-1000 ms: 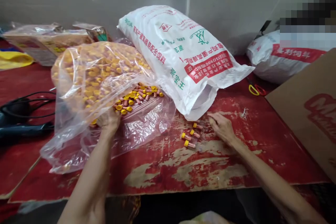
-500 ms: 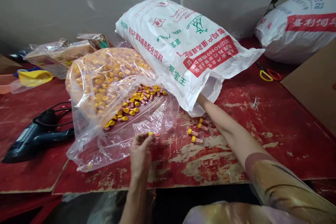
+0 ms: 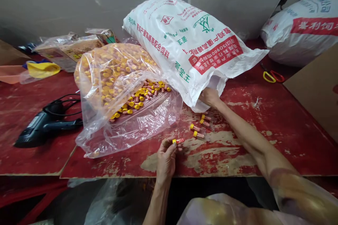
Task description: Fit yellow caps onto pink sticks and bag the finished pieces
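Observation:
Between the thumb and fingers of my left hand (image 3: 167,156) is a small red-labelled tube (image 3: 179,141) with a yellow cap, held just above the table near its front edge. My right hand (image 3: 210,96) is at the mouth of the large white woven sack (image 3: 169,38), its fingers hidden inside. Several clear-bodied capped tubes (image 3: 198,135) lie on the table between my hands. Left of the sack, a clear plastic bag (image 3: 126,137) lies with its mouth toward me, full of yellow-capped tubes (image 3: 137,99).
A dark heat gun (image 3: 39,126) with a cord lies at the left. Scissors (image 3: 271,76) with yellow and red handles rest at the right, near a cardboard box (image 3: 314,84) and another sack (image 3: 298,38). Wrapped packs (image 3: 81,47) stand at the back left of the red table (image 3: 298,140).
My left hand has moved right with the tube, toward the loose tubes. My right hand has drawn partly out of the sack, so its back now shows. The view has shifted slightly.

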The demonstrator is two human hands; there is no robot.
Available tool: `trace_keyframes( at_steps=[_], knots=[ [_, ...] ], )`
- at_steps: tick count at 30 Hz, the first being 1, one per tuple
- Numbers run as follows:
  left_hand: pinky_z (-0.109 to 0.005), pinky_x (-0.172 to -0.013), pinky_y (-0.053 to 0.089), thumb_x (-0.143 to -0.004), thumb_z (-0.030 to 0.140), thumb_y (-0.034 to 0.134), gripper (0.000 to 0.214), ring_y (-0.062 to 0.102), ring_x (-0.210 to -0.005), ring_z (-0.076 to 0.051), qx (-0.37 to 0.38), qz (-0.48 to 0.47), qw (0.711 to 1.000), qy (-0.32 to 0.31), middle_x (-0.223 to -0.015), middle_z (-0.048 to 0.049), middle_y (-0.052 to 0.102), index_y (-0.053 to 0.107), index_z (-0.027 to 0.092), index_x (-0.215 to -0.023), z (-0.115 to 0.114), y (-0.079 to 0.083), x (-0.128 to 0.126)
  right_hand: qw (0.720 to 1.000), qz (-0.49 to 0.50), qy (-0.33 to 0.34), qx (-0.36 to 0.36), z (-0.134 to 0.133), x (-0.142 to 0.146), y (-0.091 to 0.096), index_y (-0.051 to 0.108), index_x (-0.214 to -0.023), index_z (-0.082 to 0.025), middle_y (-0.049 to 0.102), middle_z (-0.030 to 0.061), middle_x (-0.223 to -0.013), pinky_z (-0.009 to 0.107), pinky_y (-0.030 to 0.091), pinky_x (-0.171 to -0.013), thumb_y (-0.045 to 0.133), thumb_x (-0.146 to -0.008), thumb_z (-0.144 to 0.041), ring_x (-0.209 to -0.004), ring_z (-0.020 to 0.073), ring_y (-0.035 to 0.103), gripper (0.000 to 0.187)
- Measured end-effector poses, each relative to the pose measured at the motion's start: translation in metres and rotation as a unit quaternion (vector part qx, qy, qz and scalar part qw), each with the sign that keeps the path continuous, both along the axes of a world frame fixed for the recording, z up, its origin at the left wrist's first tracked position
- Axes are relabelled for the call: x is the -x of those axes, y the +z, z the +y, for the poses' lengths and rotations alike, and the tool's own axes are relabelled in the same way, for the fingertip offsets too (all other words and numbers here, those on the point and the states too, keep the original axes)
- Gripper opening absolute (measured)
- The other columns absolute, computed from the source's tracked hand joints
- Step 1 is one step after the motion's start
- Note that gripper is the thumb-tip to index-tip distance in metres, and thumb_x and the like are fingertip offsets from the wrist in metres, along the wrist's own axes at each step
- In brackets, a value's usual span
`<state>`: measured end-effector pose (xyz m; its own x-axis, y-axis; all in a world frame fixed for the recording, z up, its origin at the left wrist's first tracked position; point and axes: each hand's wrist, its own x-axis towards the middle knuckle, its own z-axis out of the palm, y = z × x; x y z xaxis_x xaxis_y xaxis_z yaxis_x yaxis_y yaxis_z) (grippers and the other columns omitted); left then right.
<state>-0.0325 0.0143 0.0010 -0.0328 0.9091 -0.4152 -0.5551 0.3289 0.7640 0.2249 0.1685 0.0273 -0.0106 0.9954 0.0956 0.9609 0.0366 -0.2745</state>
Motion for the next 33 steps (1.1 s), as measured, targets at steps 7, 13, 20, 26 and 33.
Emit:
trace_keyframes(
  at_steps=[7,13,20,26,33],
  knots=[
    [-0.024,-0.058,0.052,-0.051,0.023,0.086,0.041,0.064,-0.064,-0.013,-0.002,-0.041,0.999,-0.012,-0.076,0.0014,0.063,0.065,0.016,-0.085,-0.008,0.008,-0.039,0.953,0.270,0.119,0.067,-0.152,-0.022,0.013,0.063,-0.100,-0.017,0.067,0.0038,-0.091,0.025,0.041,-0.067,0.044,-0.088,-0.032,-0.077,0.0157,0.058,0.026],
    [-0.023,-0.061,0.051,-0.057,0.028,0.082,0.032,0.060,-0.067,-0.011,-0.033,-0.012,0.999,-0.025,-0.081,-0.0011,0.065,0.067,0.015,-0.082,-0.030,0.007,-0.077,0.947,0.275,0.161,0.028,-0.198,0.009,0.001,0.057,-0.110,-0.018,0.064,0.0081,-0.102,0.031,0.046,-0.080,0.043,-0.092,-0.027,-0.089,0.0187,0.059,0.025],
    [-0.032,-0.096,0.043,-0.080,0.031,0.062,0.028,0.059,-0.102,-0.020,-0.109,0.143,0.980,-0.080,-0.106,-0.0071,0.068,0.071,0.017,-0.103,-0.063,0.001,-0.082,0.966,0.192,0.158,-0.069,-0.214,0.034,-0.022,0.059,-0.106,-0.015,0.066,0.0138,-0.102,0.034,0.050,-0.076,0.039,-0.092,-0.026,-0.091,0.0228,0.063,0.027],
    [-0.031,-0.087,0.048,-0.078,0.017,0.050,0.032,0.061,-0.089,-0.018,-0.153,0.210,0.929,-0.265,-0.095,-0.0052,0.069,0.070,0.018,-0.102,-0.072,-0.006,-0.093,0.986,0.084,0.117,0.087,-0.228,0.004,-0.006,0.066,-0.097,-0.021,0.071,0.0066,-0.088,0.030,0.049,-0.066,0.040,-0.092,-0.036,-0.078,0.0212,0.067,0.030],
    [-0.027,-0.080,0.048,-0.079,0.013,0.048,0.028,0.063,-0.080,-0.016,-0.203,0.349,0.900,-0.167,-0.086,-0.0039,0.071,0.072,0.018,-0.091,-0.044,0.000,-0.065,0.958,-0.173,0.112,0.202,-0.199,-0.011,-0.015,0.061,-0.067,-0.019,0.065,0.0091,-0.062,0.028,0.034,-0.050,0.046,-0.085,-0.029,-0.061,0.0261,0.065,0.025]
  ],
)
